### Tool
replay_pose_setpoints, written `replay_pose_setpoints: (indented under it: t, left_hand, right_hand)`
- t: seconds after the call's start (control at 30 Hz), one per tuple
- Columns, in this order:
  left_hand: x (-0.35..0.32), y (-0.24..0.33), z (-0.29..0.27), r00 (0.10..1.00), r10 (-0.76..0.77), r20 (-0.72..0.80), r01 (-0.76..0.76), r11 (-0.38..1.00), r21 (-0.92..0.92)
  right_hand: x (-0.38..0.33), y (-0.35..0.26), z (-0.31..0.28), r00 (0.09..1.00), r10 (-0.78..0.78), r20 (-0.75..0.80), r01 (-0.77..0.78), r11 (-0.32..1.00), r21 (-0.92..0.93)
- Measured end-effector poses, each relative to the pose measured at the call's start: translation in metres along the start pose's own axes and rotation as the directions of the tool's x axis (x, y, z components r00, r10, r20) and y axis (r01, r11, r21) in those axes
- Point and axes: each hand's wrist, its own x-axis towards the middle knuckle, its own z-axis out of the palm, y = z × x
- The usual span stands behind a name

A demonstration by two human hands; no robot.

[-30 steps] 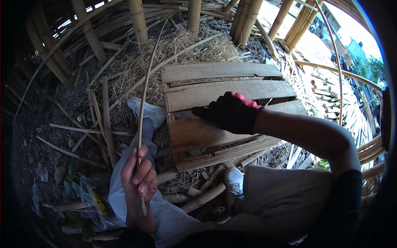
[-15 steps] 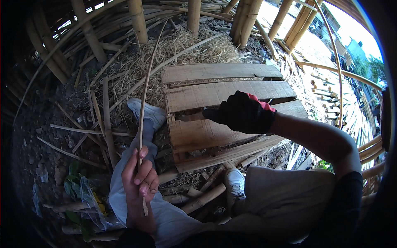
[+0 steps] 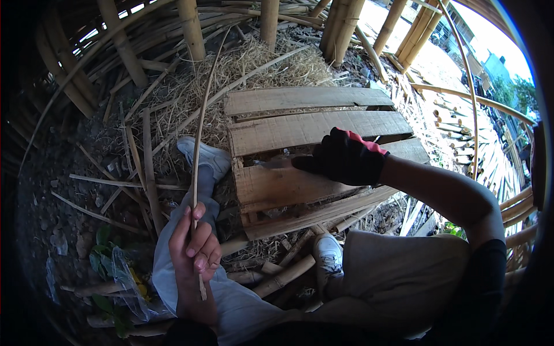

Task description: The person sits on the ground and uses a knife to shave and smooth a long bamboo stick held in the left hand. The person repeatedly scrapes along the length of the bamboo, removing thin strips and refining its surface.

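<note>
Clearly, the low slatted table (image 3: 288, 131) sits between the person's feet, its wooden boards running from left to right with gaps between them. Just left of the table's near corner, the bare left hand (image 3: 199, 242) grips a thin bamboo strip (image 3: 199, 132) near its lower end, the thumb and fingers curled around it. That strip stands up from the hand, passes left of the table with a slight bend, and reaches beyond the table's far left corner, in front of the straw (image 3: 288, 66). Over the middle boards of the table, the right hand (image 3: 343, 158), in a black and red glove, is clenched around something whose handle is hidden; what looks like a dim blade (image 3: 277, 164) sticks out past the thumb toward the table's left edge. Whether the glove touches the boards, I cannot tell. One white shoe (image 3: 205, 157) is beside the table's left edge, and the other shoe (image 3: 328, 254) is just off its near side. Cut bamboo pieces (image 3: 285, 275) lie near the table's near side, close to that second shoe. Upright bamboo posts (image 3: 191, 29) stand beyond the table's far side, and a clear plastic bag (image 3: 130, 282) lies well to its near left, beside green leaves (image 3: 103, 259).
</note>
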Motion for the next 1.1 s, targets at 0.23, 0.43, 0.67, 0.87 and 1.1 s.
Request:
replay_pose_setpoints:
  t: [0.23, 0.43, 0.67, 0.87, 1.1]
  left_hand:
    - [0.000, -0.001, 0.000, 1.000, -0.017, -0.009, 0.017, 1.000, -0.005]
    - [0.000, -0.004, -0.001, 0.999, -0.039, -0.024, 0.039, 0.999, -0.002]
    - [-0.001, -0.003, -0.001, 0.998, -0.053, -0.028, 0.053, 0.999, -0.007]
    - [0.001, -0.004, -0.002, 0.998, -0.059, -0.033, 0.058, 0.998, -0.023]
    - [-0.001, -0.006, 0.002, 0.999, -0.039, -0.037, 0.039, 0.999, -0.006]
  right_hand:
    - [0.009, -0.002, 0.005, 0.996, 0.076, -0.044, -0.062, 0.965, 0.255]
    - [0.025, 0.001, -0.012, 1.000, 0.020, 0.001, -0.020, 0.985, 0.171]
    - [0.023, 0.003, 0.001, 0.999, 0.003, 0.040, -0.006, 0.997, 0.077]
    - [0.022, 0.011, 0.005, 0.992, 0.010, 0.126, -0.015, 0.999, 0.039]
    - [0.047, 0.024, 0.009, 0.991, 0.005, 0.133, -0.012, 0.999, 0.047]
